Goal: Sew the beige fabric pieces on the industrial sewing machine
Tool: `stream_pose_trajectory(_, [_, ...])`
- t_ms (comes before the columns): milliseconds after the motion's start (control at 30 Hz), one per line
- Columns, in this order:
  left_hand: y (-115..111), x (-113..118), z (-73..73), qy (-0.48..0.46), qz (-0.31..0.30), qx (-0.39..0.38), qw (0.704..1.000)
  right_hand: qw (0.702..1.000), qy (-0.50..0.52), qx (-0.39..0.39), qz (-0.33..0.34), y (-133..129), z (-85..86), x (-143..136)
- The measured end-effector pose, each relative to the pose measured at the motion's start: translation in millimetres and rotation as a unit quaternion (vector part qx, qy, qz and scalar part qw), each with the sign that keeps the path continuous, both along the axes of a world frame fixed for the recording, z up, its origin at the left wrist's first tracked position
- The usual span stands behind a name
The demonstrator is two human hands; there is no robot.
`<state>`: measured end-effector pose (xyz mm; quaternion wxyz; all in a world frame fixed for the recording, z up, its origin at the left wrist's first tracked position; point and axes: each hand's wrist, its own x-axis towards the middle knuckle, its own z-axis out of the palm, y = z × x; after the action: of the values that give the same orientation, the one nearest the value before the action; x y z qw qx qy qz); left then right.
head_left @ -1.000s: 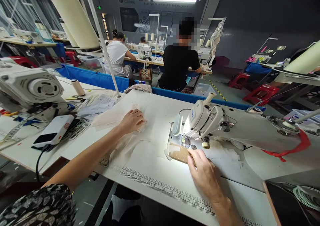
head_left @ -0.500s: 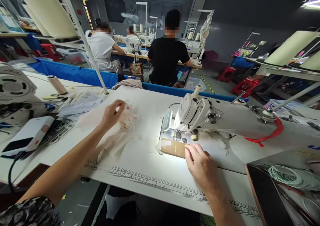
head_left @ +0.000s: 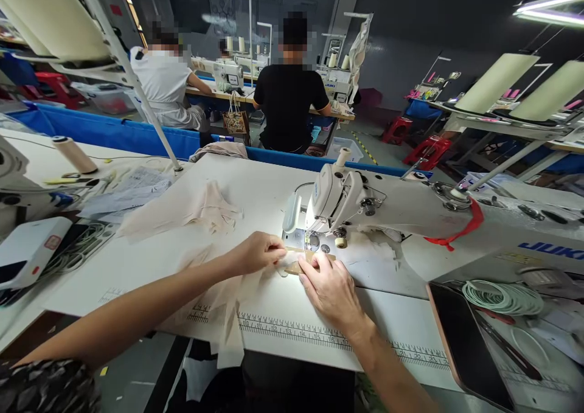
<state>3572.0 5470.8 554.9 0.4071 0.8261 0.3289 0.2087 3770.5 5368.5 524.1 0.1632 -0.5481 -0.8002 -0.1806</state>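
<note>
My left hand [head_left: 261,252] is closed in a pinch on a sheer beige fabric piece [head_left: 238,291], just left of the presser area of the sewing machine [head_left: 335,200]. Part of that fabric trails over the table's front edge. My right hand [head_left: 329,288] has its fingertips bunched on the fabric's other end, against a brown strip [head_left: 292,269] beside the needle. My fingers cover much of the strip. A lamp lights this spot; the needle tip is too small to make out.
More sheer fabric [head_left: 212,206] lies on the table to the left. A phone [head_left: 465,340] and a coil of pale green cord [head_left: 502,297] sit at right. Thread cones [head_left: 497,81] stand above. Two people sit ahead, beyond a blue cloth trough [head_left: 159,138].
My left hand has moved right from the fabric pile to the machine, bringing a fabric piece. My right hand has shifted left along the brown strip onto the fabric. The view has turned slightly right.
</note>
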Motion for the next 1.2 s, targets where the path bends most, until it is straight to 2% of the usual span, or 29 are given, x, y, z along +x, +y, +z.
stream_pose_trajectory(133, [1, 28, -3.1, -0.01, -0.024, -0.047, 0.999, 1.0, 0.005, 0.004, -0.013, -2, -3.7, -2])
stream_pose_trajectory(233, [-1, 38, -5.1, 0.057, 0.018, 0.004, 0.998, 1.0, 0.004, 0.017, -0.011, -3, -3.1, -3])
stream_pose_trajectory(333, [-1, 40, -4.7, 0.118, 0.054, 0.046, 0.991, 1.0, 0.004, 0.018, -0.005, -3, -0.9, -3])
stream_pose_trajectory(600, [-2, 41, 0.5, 0.145, 0.064, 0.03, 0.987, 0.998, 0.063, -0.019, -0.019, -2, -0.6, 16])
stream_pose_trajectory(767, [-4, 43, 3.2, 0.156, 0.081, 0.016, 0.984, 0.997, 0.069, -0.024, -0.027, -3, 1.6, 18])
stream_pose_trajectory(1200, [-3, 47, -6.7, 0.159, 0.109, 0.048, 0.98, 0.999, 0.044, -0.022, -0.012, -2, 2.0, 12])
